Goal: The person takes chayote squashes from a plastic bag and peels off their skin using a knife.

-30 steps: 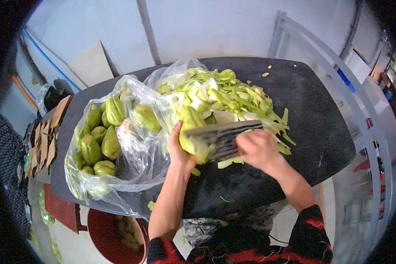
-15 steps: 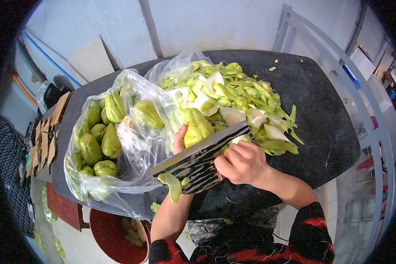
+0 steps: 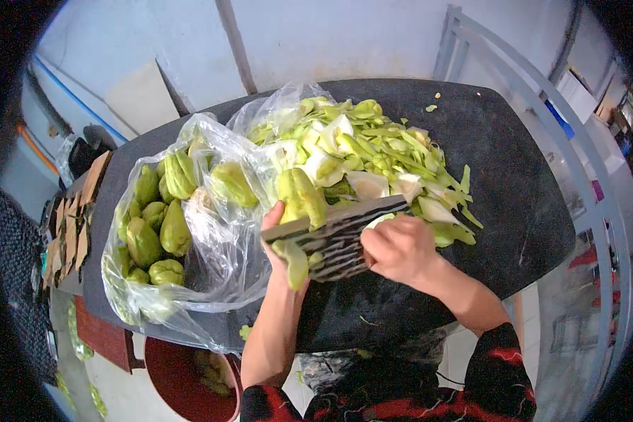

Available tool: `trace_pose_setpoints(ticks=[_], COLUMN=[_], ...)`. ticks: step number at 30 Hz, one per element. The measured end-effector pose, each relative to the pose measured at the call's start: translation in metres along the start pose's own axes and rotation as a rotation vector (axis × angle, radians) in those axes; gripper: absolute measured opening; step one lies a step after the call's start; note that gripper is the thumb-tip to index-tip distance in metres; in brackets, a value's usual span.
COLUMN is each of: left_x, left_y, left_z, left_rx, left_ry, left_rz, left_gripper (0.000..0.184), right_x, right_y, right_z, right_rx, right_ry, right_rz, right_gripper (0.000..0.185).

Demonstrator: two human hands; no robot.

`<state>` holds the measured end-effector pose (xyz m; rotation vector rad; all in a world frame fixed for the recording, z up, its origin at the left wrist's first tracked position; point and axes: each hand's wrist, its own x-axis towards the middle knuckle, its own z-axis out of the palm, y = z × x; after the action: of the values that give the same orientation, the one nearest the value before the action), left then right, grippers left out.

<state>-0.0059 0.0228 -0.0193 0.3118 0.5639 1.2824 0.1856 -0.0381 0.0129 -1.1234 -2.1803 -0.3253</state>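
Note:
A partly peeled chayote (image 3: 299, 193) is gripped in my left hand (image 3: 273, 218), whose fingers are mostly hidden behind the fruit and the blade. My right hand (image 3: 401, 250) is closed round the handle end of a broad cleaver (image 3: 341, 243) with dark streaks on its face. The blade lies across the chayote's near side. A curl of green peel (image 3: 293, 263) clings to the blade's left end. Just beyond both hands spreads a heap of green peels and pale cut pieces (image 3: 373, 144). To the left, whole chayotes (image 3: 144, 241) sit in a clear plastic bag (image 3: 221, 271).
The dark table (image 3: 520, 190) has rounded corners. Below its front left edge stands a red bucket (image 3: 169, 383) with pale pieces inside. A grey metal rail (image 3: 584, 169) runs along the right, and a light wall (image 3: 344, 39) rises behind the table.
The cleaver has moved up and its face has turned, with the right hand shifting slightly right. The chayote has tilted and moved a little left in my left hand.

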Motion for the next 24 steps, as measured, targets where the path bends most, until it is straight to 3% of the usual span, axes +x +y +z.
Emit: trace_pose_setpoints(ticks=[2,6,10,11,14,16,18,19,20,22,24], left_x=[0.008,-0.001,-0.003,0.0,-0.007,-0.008,-0.007,-0.011,-0.009,-0.008,-0.003], left_y=[-0.003,-0.005,-0.004,-0.01,-0.011,-0.01,-0.01,-0.003,-0.004,-0.009,-0.018], left_z=[-0.013,-0.002,-0.004,-0.007,-0.003,-0.001,-0.002,0.006,0.008,0.006,-0.016], left_rx=[-0.104,-0.051,-0.054,0.015,0.051,0.052,0.076,0.107,0.104,0.096,0.04], left_ry=[-0.256,-0.092,-0.115,0.069,-0.176,-0.186,-0.146,-0.315,-0.327,-0.156,-0.239], left_rz=[-0.094,0.048,-0.014,0.06,-0.061,-0.075,0.022,-0.082,-0.078,0.018,0.066], left_gripper=[0.044,0.041,0.04,0.041,0.041,0.042,0.045,0.047,0.047,0.044,0.042], right_x=[0.0,-0.003,-0.003,0.0,0.004,0.003,-0.004,-0.005,-0.006,-0.005,-0.002], right_y=[-0.006,0.019,0.012,0.006,-0.008,0.001,0.025,0.032,0.034,0.024,0.009], right_z=[-0.003,0.005,-0.003,-0.005,-0.012,-0.011,0.0,0.0,-0.001,-0.002,-0.008], right_rx=[-0.011,0.04,0.098,0.133,0.161,0.143,0.091,0.101,0.091,0.075,0.127], right_ry=[-0.003,-0.009,-0.012,0.007,0.03,0.022,-0.054,-0.079,-0.074,-0.05,0.025], right_rz=[-0.043,0.109,0.104,0.082,0.049,0.049,0.187,0.229,0.223,0.2,0.1], right_gripper=[0.021,0.017,0.025,0.026,0.025,0.023,0.017,0.016,0.016,0.016,0.024])
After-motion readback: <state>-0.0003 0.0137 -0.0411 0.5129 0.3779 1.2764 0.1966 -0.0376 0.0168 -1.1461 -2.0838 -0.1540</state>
